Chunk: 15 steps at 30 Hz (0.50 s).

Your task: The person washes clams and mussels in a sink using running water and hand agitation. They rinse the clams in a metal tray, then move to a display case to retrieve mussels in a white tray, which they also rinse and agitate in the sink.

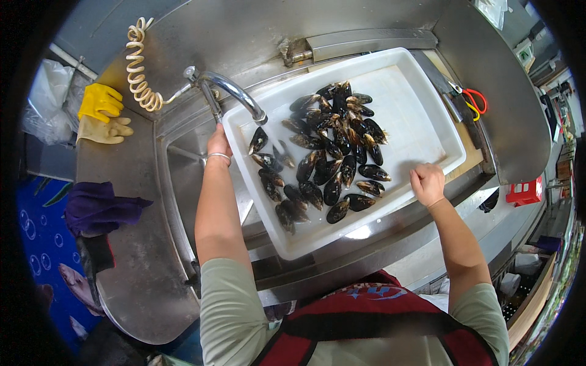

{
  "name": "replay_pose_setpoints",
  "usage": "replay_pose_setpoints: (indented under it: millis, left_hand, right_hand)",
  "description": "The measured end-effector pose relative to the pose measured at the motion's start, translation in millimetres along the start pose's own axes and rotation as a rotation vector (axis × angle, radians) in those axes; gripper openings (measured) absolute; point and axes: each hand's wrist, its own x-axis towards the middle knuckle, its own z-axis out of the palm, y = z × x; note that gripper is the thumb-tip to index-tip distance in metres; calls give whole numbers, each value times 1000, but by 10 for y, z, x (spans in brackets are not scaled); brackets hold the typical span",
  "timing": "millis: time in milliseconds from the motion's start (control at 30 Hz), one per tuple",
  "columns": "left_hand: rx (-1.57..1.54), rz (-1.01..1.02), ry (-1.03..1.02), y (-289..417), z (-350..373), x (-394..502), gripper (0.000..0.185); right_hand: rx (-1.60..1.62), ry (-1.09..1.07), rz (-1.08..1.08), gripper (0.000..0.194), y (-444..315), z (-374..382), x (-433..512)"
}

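A large white plastic tray lies tilted across the stainless steel sink, with many dark mussels grouped in its middle and left part. My left hand is at the tray's left end, gripping its rim; its fingertips are hidden. My right hand rests on the near right rim with its fingers curled over the edge. Water runs from the chrome faucet into the left part of the tray, onto some of the mussels.
Red and yellow-handled scissors and knives lie beyond the tray's right end, by a cutting board. A coiled hose hangs behind the faucet. Yellow rubber gloves and a purple cloth lie left of the sink basin.
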Motion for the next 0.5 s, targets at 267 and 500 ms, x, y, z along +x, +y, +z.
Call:
replay_pose_setpoints:
  millis: [267, 500]
  left_hand:
    - [83, 52, -37, 126, 89, -642, 37]
    - [478, 281, -81, -367, 191, -1304, 38]
  right_hand:
    - [-26, 1, 11, 24, 2, -14, -12]
    - [1, -27, 15, 24, 52, -11, -25]
